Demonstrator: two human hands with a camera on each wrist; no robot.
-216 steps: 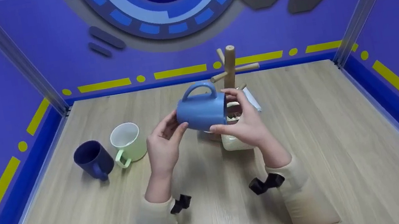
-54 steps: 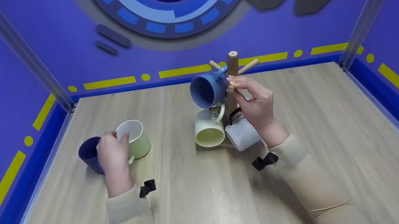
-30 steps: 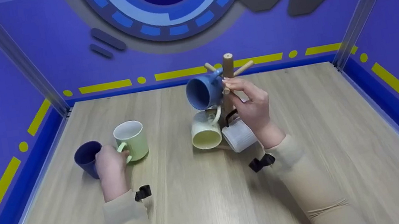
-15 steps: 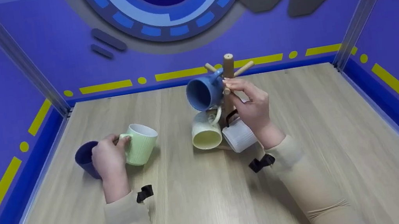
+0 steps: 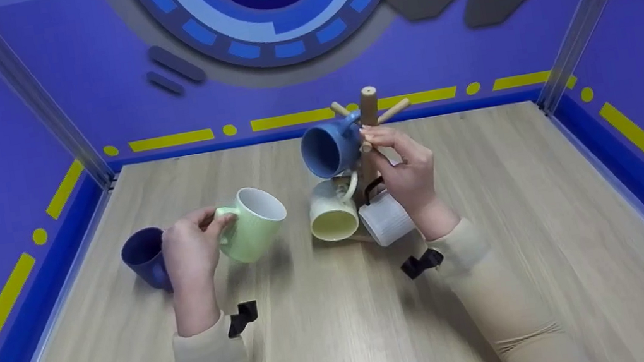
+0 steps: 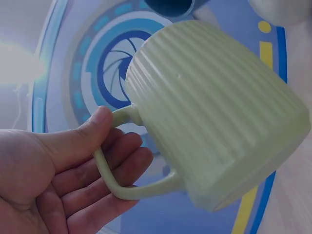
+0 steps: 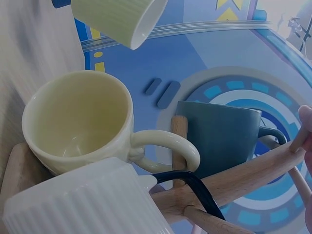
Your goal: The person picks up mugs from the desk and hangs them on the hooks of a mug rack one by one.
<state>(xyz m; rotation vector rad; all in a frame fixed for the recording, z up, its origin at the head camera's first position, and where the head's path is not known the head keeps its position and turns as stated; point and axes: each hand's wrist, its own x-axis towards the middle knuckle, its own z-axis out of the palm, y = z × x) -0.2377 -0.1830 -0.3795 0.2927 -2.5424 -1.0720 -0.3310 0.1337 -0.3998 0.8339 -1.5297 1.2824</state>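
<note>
My left hand (image 5: 191,248) pinches the handle of a light green ribbed mug (image 5: 250,233) between thumb and fingers. That mug is off the table, tilted, its white inside facing up and right. In the left wrist view the thumb presses the top of the handle. On the right, my right hand (image 5: 411,168) grips the wooden mug tree (image 5: 369,109) at a front peg near the post. A blue mug (image 5: 336,148) hangs on the tree's left. Below it are a cream mug (image 7: 78,122) and a white ribbed mug (image 5: 387,219) with a black handle, also on the tree.
A dark navy mug (image 5: 145,255) stands upright on the wooden table (image 5: 331,326), left of my left hand and partly behind it. Two bare upper pegs (image 5: 394,109) stick out at the back of the tree. Blue-purple panels (image 5: 258,98) enclose the table.
The blue mug went from both hands onto the tree. My left hand took the green mug by its handle, lifted it and moved right. My right hand has lately stayed on the tree.
</note>
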